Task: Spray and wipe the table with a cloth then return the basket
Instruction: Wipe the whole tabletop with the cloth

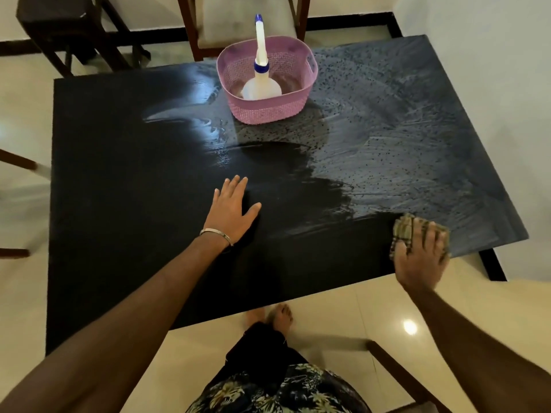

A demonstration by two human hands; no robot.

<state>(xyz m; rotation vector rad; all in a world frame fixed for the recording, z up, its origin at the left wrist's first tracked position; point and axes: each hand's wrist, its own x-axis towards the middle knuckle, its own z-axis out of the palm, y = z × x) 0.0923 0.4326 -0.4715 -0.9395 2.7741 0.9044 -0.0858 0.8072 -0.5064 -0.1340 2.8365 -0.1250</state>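
Patterned shorts (277, 389) and my bare feet (280, 315) fill the bottom of the view, the feet half hidden under the near edge of the bench (134, 204). Both forearms run out of frame, so I see nothing above the elbows. My left hand (234, 211) lies flat on the dark top, fingers straight and spread wide, a bracelet (216, 234) at the wrist; it holds nothing. My right hand (422, 254) presses down on the cloth (404, 229) at the bench's near right corner, fingers spread over it; most of the cloth is covered, only its far edge showing, and motion blur softens the knuckles. Beyond the cloth, streaky wet smears cover the right part of the bench. At the far edge stands the pink basket (268, 111), with the spray bottle (261, 81) upright inside it. Chairs (205, 22) behind the basket are cut off by the frame.
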